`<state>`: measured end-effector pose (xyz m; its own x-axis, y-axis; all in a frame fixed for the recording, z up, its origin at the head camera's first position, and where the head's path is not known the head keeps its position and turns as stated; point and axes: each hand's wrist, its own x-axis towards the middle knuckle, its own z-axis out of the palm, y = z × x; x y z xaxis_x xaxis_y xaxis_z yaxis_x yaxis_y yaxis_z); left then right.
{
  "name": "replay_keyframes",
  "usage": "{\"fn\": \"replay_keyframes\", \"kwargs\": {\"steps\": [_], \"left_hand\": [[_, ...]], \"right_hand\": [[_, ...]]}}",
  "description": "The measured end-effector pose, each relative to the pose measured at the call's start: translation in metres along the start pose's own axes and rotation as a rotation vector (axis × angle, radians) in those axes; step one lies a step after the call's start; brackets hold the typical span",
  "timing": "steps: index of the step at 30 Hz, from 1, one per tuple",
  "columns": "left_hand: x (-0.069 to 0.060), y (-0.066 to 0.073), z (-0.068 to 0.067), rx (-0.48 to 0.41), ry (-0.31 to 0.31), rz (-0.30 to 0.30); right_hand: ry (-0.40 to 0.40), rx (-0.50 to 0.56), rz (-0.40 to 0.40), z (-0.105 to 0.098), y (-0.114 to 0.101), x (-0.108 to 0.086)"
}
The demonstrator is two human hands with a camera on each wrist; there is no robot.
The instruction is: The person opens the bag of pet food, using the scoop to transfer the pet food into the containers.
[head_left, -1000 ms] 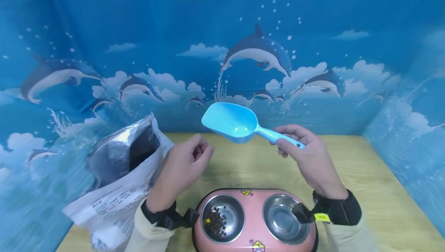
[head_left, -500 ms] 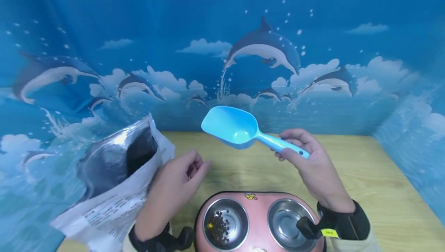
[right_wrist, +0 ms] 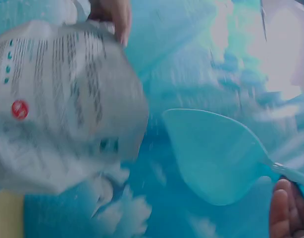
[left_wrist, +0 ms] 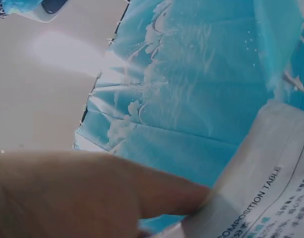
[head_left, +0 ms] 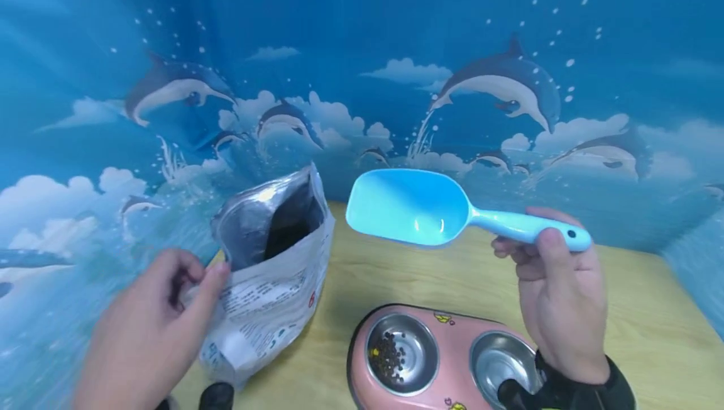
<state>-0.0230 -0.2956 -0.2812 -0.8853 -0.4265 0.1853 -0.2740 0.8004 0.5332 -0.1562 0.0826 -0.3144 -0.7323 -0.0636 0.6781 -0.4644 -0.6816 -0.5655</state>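
My right hand (head_left: 560,303) grips the handle of a light blue scoop (head_left: 407,209), held level above the table with its bowl toward the left. No food shows in the bowl. At the left stands a white printed bag (head_left: 271,300) with a silver lining, its mouth gaping. My left hand (head_left: 153,328) pinches the left edge of that mouth between thumb and fingers. The left wrist view shows a finger against the printed side of the bag (left_wrist: 261,198). Deep inside, the bag is dark, and its contents are hidden.
A pink double-bowl feeder (head_left: 447,360) sits on the wooden table (head_left: 639,309) below the scoop. Its left steel bowl (head_left: 421,360) holds some brown kibble; the right steel bowl (head_left: 503,360) is partly covered by the wrist camera. A blue dolphin backdrop (head_left: 362,70) surrounds the table.
My left hand has moved left from the bag's right side to its left edge and taken hold there. The scoop has turned more level. The head view has swung left.
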Motion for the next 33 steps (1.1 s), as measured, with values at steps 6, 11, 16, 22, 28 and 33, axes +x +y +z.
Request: {"fn": "replay_keyframes", "kwargs": {"steps": [6, 11, 16, 22, 28, 33], "left_hand": [[0.001, 0.011, 0.010, -0.005, -0.378, 0.202], [-0.002, 0.019, 0.019, -0.090, -0.461, 0.370], [-0.004, 0.026, 0.017, -0.130, -0.420, 0.416], [-0.002, 0.041, 0.027, -0.105, -0.377, 0.327], [0.000, 0.051, 0.038, -0.101, -0.385, 0.394], [0.003, 0.047, 0.034, -0.090, -0.328, 0.400]], "right_hand": [[-0.180, -0.110, -0.162, 0.040, 0.000, 0.008], [-0.363, -0.509, -0.267, 0.055, 0.004, 0.007], [-0.617, -0.884, -0.099, 0.076, 0.014, 0.008], [-0.929, -0.928, 0.129, 0.094, 0.057, 0.002], [-0.891, -0.898, 0.307, 0.096, 0.075, -0.001], [-0.754, -0.914, 0.542, 0.095, 0.077, 0.002]]}}
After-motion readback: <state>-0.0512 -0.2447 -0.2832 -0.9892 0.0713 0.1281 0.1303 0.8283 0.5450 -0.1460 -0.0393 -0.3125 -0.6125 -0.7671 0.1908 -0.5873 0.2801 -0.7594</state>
